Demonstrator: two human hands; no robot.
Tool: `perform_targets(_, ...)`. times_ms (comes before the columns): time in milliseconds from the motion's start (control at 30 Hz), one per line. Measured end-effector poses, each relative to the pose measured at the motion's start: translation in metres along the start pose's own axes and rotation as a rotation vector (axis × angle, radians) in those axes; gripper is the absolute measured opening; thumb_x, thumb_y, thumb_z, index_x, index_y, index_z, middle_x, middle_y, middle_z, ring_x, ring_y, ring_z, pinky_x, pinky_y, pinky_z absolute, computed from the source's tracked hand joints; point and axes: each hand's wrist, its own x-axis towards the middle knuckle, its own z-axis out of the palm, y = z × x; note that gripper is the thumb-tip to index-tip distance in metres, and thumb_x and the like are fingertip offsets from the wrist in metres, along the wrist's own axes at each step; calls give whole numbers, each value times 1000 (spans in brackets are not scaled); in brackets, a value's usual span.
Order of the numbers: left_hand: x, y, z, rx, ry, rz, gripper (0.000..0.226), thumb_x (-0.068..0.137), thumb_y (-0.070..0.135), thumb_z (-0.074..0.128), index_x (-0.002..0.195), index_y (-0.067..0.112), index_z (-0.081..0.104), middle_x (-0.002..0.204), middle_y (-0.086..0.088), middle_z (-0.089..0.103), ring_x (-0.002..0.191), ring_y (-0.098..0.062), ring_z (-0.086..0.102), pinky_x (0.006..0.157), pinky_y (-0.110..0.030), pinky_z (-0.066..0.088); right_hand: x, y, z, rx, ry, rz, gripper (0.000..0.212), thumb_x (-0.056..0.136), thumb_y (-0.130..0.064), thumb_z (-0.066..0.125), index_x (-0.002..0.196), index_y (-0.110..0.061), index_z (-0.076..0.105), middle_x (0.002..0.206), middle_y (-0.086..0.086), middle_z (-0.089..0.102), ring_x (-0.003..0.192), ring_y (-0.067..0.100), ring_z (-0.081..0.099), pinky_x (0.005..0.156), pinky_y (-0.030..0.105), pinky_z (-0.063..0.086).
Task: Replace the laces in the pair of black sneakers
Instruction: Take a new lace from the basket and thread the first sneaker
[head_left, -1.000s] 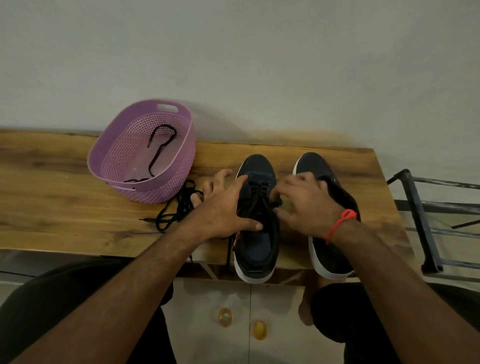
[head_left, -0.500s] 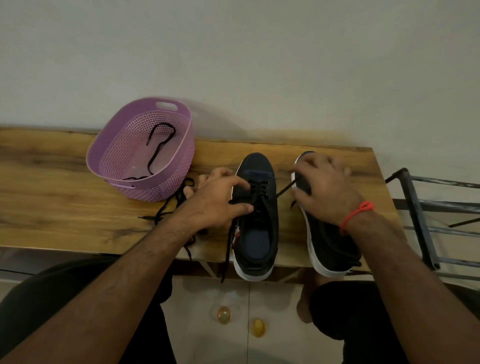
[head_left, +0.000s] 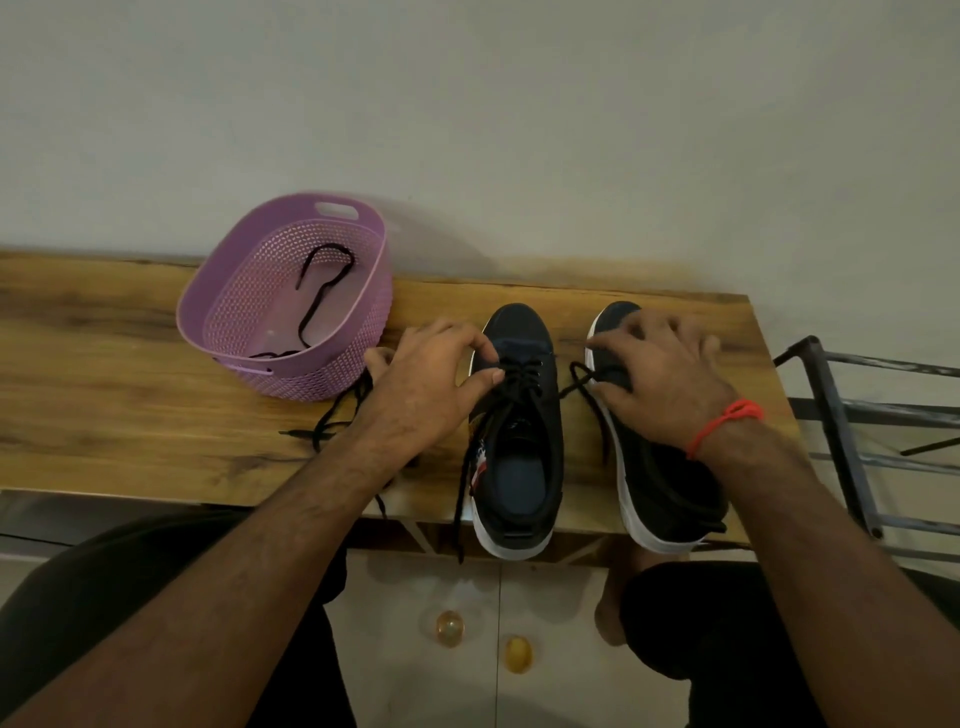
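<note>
We see two black sneakers side by side on the tabletop (head_left: 130, 374), heels at its near edge and toes toward the wall. The left hand (head_left: 431, 379) sits against the left sneaker (head_left: 517, 441), its grip closed as a pinch of thumb and forefinger on the lace (head_left: 524, 376) at that shoe's left eyelets. The lace crosses the eyelet rows; one end runs down the shoe's left side and hangs past the tabletop edge, the other stretches rightward as a strand to the right hand (head_left: 660, 384). That hand lies over the front of the right sneaker (head_left: 670, 499), fingers curled, and the strand meets it at the thumb side (we cannot tell just which fingers hold it). A red thread (head_left: 727, 423) circles the right wrist. Left of the hands stands a purple basket (head_left: 291, 306), tilted, its perforated wall open to us; inside lies one black lace (head_left: 317, 291), looping along the floor and up the far wall. A second loose lace (head_left: 337, 415) lies tangled on the tabletop just in front of the basket, partly under the left wrist.
</note>
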Motion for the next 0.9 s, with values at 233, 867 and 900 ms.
perform_targets(233, -1, -7, 0, 72, -197, -90, 18, 92, 55, 63, 88, 37, 62, 93, 23, 58, 108, -7, 47, 107, -56, 24, -3, -21, 7, 7, -105, -154, 11, 98, -46, 52, 96, -37, 58, 119, -14, 50, 131, 22, 28, 103, 46, 25)
perform_targets(867, 1, -8, 4, 150, -218, -94, 12, 100, 43, 57, 95, 37, 66, 103, 18, 57, 106, -9, 42, 108, -64, 20, -1, -15, 5, 23, -115, -159, 7, 95, -43, 59, 91, -37, 57, 116, -18, 56, 132, 17, 33, 103, 47, 23)
perform_targets(900, 1, -10, 3, 190, -211, -108, 14, 100, 45, 56, 99, 36, 67, 100, 17, 58, 104, -9, 42, 107, -63, 22, 0, -11, 4, 7, -123, -135, 8, 94, -43, 60, 90, -38, 56, 116, -18, 56, 131, 17, 32, 102, 47, 24)
